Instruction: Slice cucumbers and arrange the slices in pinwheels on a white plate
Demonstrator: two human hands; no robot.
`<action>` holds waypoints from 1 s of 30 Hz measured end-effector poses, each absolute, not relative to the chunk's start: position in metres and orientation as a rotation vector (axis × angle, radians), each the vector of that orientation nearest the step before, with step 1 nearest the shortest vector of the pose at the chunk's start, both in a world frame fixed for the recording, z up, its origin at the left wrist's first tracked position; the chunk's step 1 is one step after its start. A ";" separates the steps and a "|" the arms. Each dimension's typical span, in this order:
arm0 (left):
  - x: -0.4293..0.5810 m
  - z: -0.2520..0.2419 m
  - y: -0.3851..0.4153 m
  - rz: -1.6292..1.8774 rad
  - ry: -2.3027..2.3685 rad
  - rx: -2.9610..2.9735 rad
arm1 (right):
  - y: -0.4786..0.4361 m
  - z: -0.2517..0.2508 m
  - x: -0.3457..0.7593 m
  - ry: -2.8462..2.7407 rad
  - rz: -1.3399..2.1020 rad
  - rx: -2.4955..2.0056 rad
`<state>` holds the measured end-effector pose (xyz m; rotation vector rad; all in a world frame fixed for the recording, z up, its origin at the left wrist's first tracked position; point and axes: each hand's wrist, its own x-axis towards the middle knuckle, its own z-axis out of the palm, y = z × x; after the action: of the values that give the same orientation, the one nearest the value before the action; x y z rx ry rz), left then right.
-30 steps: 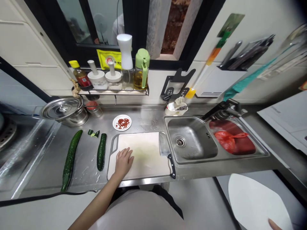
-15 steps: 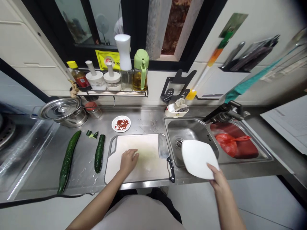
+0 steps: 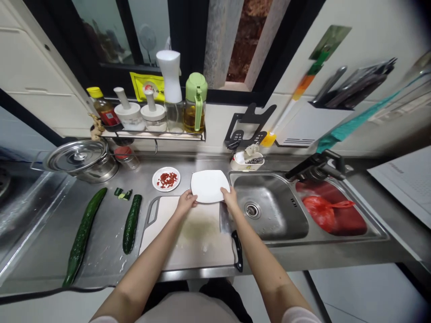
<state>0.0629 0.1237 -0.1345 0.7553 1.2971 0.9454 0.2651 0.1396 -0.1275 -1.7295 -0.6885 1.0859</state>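
Note:
A square white plate (image 3: 210, 185) with rounded corners is gripped at its near edge by both hands, over the far side of the cutting board. My left hand (image 3: 187, 201) closes on its left corner, and my right hand (image 3: 229, 197) pinches the right corner. Under my forearms lies the pale cutting board (image 3: 188, 251), with a wet greenish patch. A kitchen knife (image 3: 237, 251) with a black handle rests on the board's right side. Just left of the plate stands a small white dish (image 3: 175, 185) holding chopped red pieces.
Left of the board lie a cucumber (image 3: 132, 224), a longer cucumber (image 3: 84, 235) and green scraps (image 3: 123, 194). A lidded steel pot (image 3: 81, 161) stands at the back left. On the right are a sink (image 3: 272, 211) and a red bag (image 3: 319, 213). Bottles line the shelf (image 3: 155, 134).
The plate has moved left from over the sink to behind the board, carried by my right hand. My left hand has moved forward off the board and taken hold of the plate.

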 end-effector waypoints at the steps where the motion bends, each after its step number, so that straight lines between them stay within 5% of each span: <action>1: 0.057 -0.136 0.131 0.947 1.307 0.760 | 0.145 -0.129 0.266 -0.821 1.035 -1.799; 11: 0.033 -0.150 0.172 0.887 1.459 0.862 | 0.185 -0.125 0.278 -1.845 0.824 -2.172; 30: 0.035 -0.151 0.174 0.663 1.732 1.135 | 0.187 -0.122 0.271 -1.963 0.847 -2.313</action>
<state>0.0347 0.1742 -0.1511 1.1352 1.7315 0.6631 0.2710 0.1873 -0.1221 -2.3132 -1.9630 0.8472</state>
